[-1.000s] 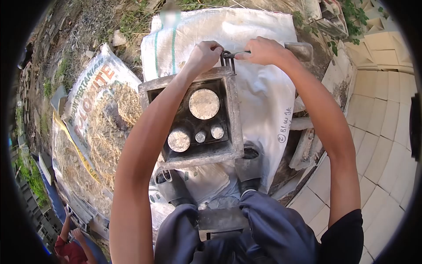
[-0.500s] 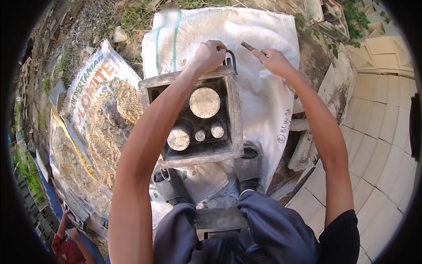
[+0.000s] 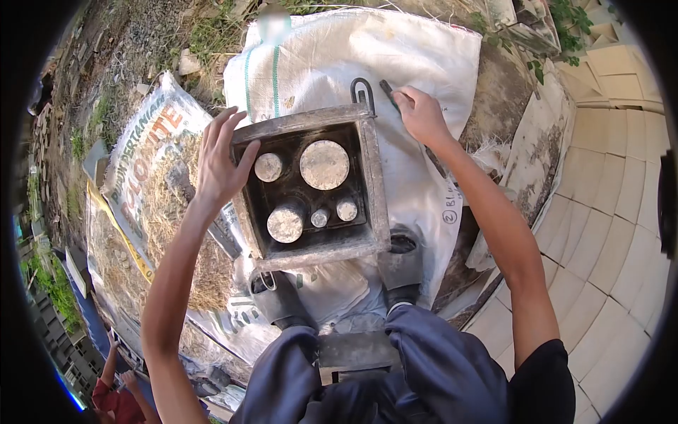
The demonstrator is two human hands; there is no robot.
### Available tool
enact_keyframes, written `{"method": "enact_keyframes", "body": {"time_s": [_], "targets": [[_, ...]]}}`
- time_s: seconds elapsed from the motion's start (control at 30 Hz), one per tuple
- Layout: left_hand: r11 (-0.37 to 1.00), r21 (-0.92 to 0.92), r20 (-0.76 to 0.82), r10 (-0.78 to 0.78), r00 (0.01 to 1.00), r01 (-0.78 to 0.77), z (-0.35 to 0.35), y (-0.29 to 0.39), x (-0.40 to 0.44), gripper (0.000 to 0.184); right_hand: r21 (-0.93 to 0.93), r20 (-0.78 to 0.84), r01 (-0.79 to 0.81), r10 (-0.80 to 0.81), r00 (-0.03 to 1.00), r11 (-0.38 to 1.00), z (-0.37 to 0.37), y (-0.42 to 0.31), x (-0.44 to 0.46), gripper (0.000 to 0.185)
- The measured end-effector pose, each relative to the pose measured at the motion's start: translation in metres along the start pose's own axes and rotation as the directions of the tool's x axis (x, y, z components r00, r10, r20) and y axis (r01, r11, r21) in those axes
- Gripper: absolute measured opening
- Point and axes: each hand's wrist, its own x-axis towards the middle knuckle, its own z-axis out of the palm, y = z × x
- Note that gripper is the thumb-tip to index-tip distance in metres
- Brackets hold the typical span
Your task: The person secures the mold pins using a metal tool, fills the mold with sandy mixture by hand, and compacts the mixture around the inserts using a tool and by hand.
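A square grey box mold (image 3: 379, 184) with several round cylinders inside, the largest (image 3: 324, 165) at the upper right, stands on the white sack in front of my feet. My left hand (image 3: 222, 157) grips its far left corner, thumb over the rim and fingers along the outside. A bent metal hook (image 3: 362, 93) sticks up from the far right corner. To the right of that, my right hand (image 3: 421, 119) is closed around a thin dark rod (image 3: 386, 87), held above the sack and apart from the box. Part of the rod is hidden by the fingers.
White woven sacks (image 3: 417, 49) cover the ground. Left of the box lies a printed sack heaped with sandy material (image 3: 191, 261). Stacked pale tiles (image 3: 600, 233) line the right side. Another person's red sleeve (image 3: 113, 401) shows at the lower left.
My left hand has moved from the hook at the far right corner to the box's far left corner, uncovering another cylinder. My right hand, with the rod, has come slightly down and left.
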Motion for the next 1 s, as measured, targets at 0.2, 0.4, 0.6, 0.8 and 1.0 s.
{"method": "enact_keyframes", "body": {"time_s": [0.2, 0.4, 0.6, 0.8, 1.0], "targets": [[0.65, -0.454, 0.152, -0.617, 0.772, 0.609, 0.031, 0.002, -0.045, 0.067, 0.699, 0.211, -0.345, 0.28, 0.936, 0.626, 0.037, -0.042, -0.01, 0.031], [0.574, -0.513, 0.22, -0.631, 0.744, 0.639, 0.019, 0.011, -0.035, 0.051, 0.874, 0.283, -0.376, 0.306, 0.909, 0.309, 0.057, -0.048, -0.011, 0.026], [0.436, -0.774, 0.187, -0.536, 0.823, 0.459, 0.03, -0.004, -0.041, 0.051, 0.832, 0.107, -0.318, 0.43, 0.897, 0.455, 0.062, -0.044, -0.019, 0.026], [0.583, -0.471, 0.156, -0.684, 0.713, 0.662, 0.021, 0.01, -0.047, 0.057, 0.264, -0.168, -0.024, 0.07, 0.983, 0.964, 0.029, -0.096, -0.08, 0.058], [0.485, -0.405, 0.481, -0.608, 0.631, 0.775, 0.012, 0.016, -0.095, 0.069, 0.004, -0.009, 0.085, -0.085, 0.996, 0.996, 0.045, -0.108, -0.133, 0.101]]}}
